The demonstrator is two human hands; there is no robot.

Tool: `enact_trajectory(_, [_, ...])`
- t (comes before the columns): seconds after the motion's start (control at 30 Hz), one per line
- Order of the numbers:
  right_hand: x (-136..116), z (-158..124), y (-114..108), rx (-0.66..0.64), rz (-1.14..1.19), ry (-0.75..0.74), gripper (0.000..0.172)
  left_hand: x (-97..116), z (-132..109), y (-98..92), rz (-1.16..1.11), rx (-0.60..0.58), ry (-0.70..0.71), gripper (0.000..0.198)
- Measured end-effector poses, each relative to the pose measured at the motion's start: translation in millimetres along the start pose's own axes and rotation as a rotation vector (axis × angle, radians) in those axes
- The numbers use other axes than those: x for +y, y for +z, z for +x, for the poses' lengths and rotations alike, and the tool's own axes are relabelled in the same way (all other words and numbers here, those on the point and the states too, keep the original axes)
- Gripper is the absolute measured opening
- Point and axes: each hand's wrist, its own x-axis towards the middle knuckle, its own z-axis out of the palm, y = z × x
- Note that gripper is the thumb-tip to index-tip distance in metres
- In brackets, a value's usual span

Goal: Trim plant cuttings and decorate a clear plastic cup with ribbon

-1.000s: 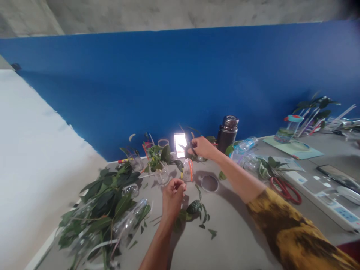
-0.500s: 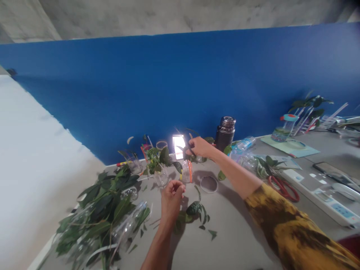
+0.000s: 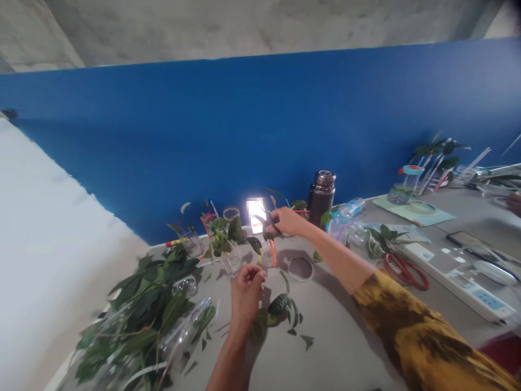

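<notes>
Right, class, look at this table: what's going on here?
A person is working with plant cuttings at a grey table. Their right hand reaches out and pinches a dark leaf cutting above a small clear cup. Their left hand is curled shut nearer the body, beside loose leaves; whatever it pinches is too small to tell. A pile of leafy branches lies to the left, red-handled scissors to the right.

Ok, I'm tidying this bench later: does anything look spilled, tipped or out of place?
Yes. A clear bottle lies on its side among the leafy branches, another water bottle lies tipped beside the dark flask, and loose leaf scraps litter the table. No liquid spill shows.
</notes>
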Motion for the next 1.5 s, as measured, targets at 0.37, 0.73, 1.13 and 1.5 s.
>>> enact_trajectory(0.37, [-7.8, -27.8, -35.9, 0.384, 0.003, 0.083, 0.033, 6.6, -2.0, -0.8, 0.04, 0.031, -0.023, 0.011])
enact_trajectory(0.73, [30.7, -206.7, 27.7, 0.076, 0.558, 0.271, 0.04, 20.0, -23.7, 5.8, -0.158, -0.02, 0.174, 0.033])
enact_trajectory(1.13, [21.7, -242.9, 85.4, 0.289, 0.487, 0.199, 0.03, 15.2, -110.9, 56.1, 0.057, -0.45, 0.108, 0.049])
enact_trajectory(1.5, [32.2, -243.8, 77.5, -0.121, 0.548, 0.082, 0.005, -10.7, -113.3, 45.2, 0.031, -0.433, 0.036, 0.053])
